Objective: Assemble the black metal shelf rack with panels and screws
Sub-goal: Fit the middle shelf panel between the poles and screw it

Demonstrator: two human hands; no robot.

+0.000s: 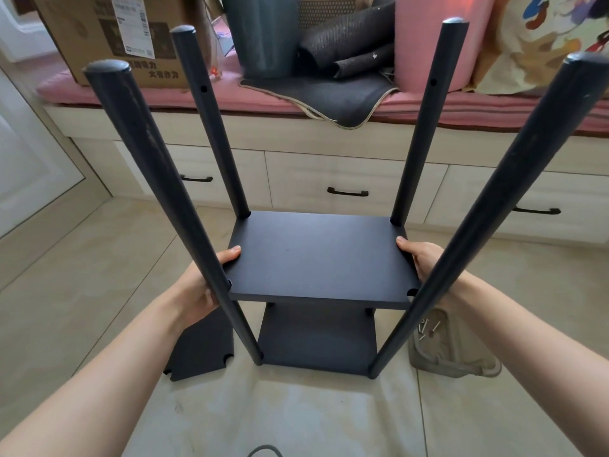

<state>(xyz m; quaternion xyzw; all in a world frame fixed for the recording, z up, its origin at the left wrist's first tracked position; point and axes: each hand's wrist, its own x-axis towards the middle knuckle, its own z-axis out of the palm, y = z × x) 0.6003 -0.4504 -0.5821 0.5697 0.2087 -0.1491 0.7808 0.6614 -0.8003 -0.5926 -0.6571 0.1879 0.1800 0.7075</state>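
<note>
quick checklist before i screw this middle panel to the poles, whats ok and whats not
1. Both hands on the panel: left hand and right hand grip opposite edges of the middle panel. Ok.
2. Panel seated between all four poles: corner notches meet them. Ok.
3. Panel lined up with pole screw holes: cannot tell.
4. Bottom panel in place: ok.
5. Screws within reach: beside the rack on the right. Ok.
6. Free hand for screwing: not ok, both busy.
</note>
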